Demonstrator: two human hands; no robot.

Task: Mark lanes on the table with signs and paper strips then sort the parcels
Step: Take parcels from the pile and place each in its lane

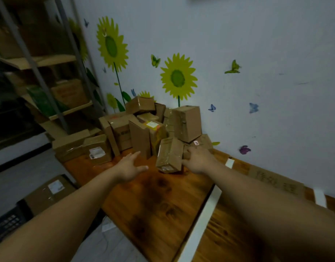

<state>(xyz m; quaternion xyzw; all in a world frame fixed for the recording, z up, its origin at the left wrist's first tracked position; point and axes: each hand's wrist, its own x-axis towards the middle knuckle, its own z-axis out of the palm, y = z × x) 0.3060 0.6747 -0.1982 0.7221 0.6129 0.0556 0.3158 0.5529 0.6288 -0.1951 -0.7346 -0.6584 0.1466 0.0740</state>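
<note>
The wall [257,44] is pale and has stickers of sunflowers [178,77] and butterflies on it. At the left, in the dark, stands a shelf [49,61] with boxes on its boards. A wooden counter [163,201] runs along the wall. At its far end a pile [140,129] of brown cardboard parcels leans against the wall, some upright, some tilted, some lying on others. The right hand [198,160] reaches to the front of this pile and grips one parcel [169,156] by its right side, the fingers curled round the edge. This parcel is tilted and wrapped in clear tape, and its low end is close to the counter. Whether it touches the wood I cannot tell. The left hand [128,167] is stretched forward above the counter, just left of the parcel and apart from it. Its fingers [134,155] are straight and spread, and they hold nothing. A long white strip [204,220] of paper lies across the counter on the near side, under the right forearm. Two shorter strips [229,163] lie at the wall side, well apart from each other, and between them a cardboard sign [276,181] with writing lies flat along the wall. On the floor at the left stands a box [49,191] with a white label.
</note>
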